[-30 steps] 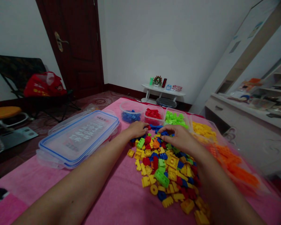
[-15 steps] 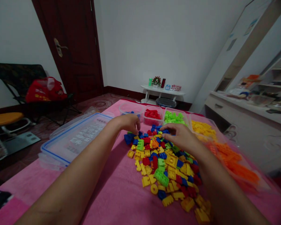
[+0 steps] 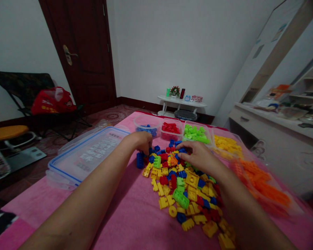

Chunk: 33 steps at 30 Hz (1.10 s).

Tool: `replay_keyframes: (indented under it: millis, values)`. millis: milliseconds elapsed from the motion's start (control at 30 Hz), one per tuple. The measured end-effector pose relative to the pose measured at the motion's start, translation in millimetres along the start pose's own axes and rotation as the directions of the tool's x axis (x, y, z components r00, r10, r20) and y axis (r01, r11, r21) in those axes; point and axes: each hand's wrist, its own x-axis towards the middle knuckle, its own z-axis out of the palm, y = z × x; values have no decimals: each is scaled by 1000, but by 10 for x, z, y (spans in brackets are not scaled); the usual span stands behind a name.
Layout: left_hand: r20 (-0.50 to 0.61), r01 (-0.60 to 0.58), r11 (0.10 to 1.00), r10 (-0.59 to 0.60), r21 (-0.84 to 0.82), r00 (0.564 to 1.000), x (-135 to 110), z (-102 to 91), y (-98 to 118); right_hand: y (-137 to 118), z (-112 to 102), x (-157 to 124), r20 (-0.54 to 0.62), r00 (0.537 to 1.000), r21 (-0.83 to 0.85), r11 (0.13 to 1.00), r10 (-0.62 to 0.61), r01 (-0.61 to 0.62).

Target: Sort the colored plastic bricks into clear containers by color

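Pink cloth (image 3: pixel 125 222) covers the worktop (image 3: pixel 23 205) in a white-walled room, and clock directions here run from the middle of the pile of blocks (image 3: pixel 182 187) lying on it. That one pile mixes yellow, red, blue, green and orange pieces, too many and too overlapped to count; one yellow ring (image 3: pixel 173 211) shows at its seven o'clock edge. Five clear tubs curve around it, each holding one colour: a round blue-block tub (image 3: pixel 136 125) at eleven, a red-block tub (image 3: pixel 169 136) at twelve, a green-block tub (image 3: pixel 208 130) near one, a yellow-block tub (image 3: pixel 220 154) at two and an orange-block tub (image 3: pixel 271 208) at three. Two hands work at the far edge. At ten, the left hand (image 3: pixel 143 143) curls down beside dark blue blocks, its fingertips hidden, so I cannot tell whether it grips any. At one, the right hand (image 3: pixel 194 151) has thumb and forefinger apart, with blue blocks showing in the gap. Towards ten lie stacked clear lids (image 3: pixel 91 158), the top one blue-rimmed, their number unclear. Farther off stand one brown door (image 3: pixel 80 52) between ten and eleven, one chair (image 3: pixel 18 83) bearing one red bag (image 3: pixel 53 100) at ten, and one white side table (image 3: pixel 178 101) at twelve.
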Motion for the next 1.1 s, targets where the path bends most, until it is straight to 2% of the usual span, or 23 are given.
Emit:
replay_keyframes:
  millis: [100, 167, 200, 267, 333, 400, 467, 533, 633, 733, 767, 833, 867, 900, 933, 967, 1033, 1100]
  values:
    - [-70, -146, 988, 142, -46, 987, -28, -74, 23, -4, 32, 5, -23, 1000, 9, 1000, -10, 10]
    - [-131, -242, 941, 216, -238, 968, -42, -96, 88, -34, 41, 7, -72, 997, 37, 999, -2, 5]
    - [-161, -275, 884, 229, -378, 960, -42, -91, 142, -54, 40, 8, -113, 994, 67, 998, 11, -3]
    - [-221, -306, 680, 211, -666, 952, -17, -43, 285, -96, 30, 11, -225, 973, 138, 990, 48, -18]
    - [-235, -281, 389, 161, -878, 959, 43, 49, 450, -134, 13, 13, -349, 934, 191, 981, 80, -12]
    - [-143, -156, 73, 164, -985, 976, 125, 160, 601, -159, 0, 16, -438, 896, 210, 978, 76, 20]
    - [-51, -3, -180, 259, -984, 964, 198, 258, 708, -169, -3, 19, -451, 891, 209, 976, 50, 51]
    - [-38, 83, -324, 348, -942, 937, 235, 320, 758, -167, -2, 23, -428, 903, 203, 977, 28, 66]
    - [-70, 105, -412, 388, -905, 919, 217, 315, 748, -158, -22, 18, -456, 890, 186, 980, 23, 70]
    - [-63, 105, -438, 352, -893, 934, 199, 182, 673, -159, -77, -3, -521, 853, 178, 981, 24, 81]
    - [-74, 71, -440, 305, -895, 949, 216, 110, 638, -161, -96, -11, -532, 846, 180, 980, 25, 85]
    - [-153, -87, -402, 135, -911, 979, 299, -62, 550, -171, -124, -24, -538, 842, 191, 978, 29, 89]
    - [-198, -173, -328, 43, -928, 979, 362, -153, 496, -177, -132, -27, -538, 843, 195, 977, 30, 90]
    - [-265, -277, -208, -82, -938, 961, 434, -241, 435, -183, -135, -29, -535, 844, 196, 976, 30, 90]
    - [-343, -354, -18, -208, -935, 916, 508, -322, 369, -189, -135, -29, -531, 847, 195, 977, 29, 89]
    - [-411, -370, 186, -298, -910, 861, 576, -390, 299, -192, -132, -28, -525, 851, 194, 977, 28, 88]
    - [-457, -348, 331, -353, -877, 816, 669, -486, 165, -191, -127, -26, -509, 861, 189, 978, 25, 83]
    - [-550, -325, 553, -305, -767, 777, 686, -523, 69, -177, -124, -24, -500, 866, 183, 980, 23, 80]
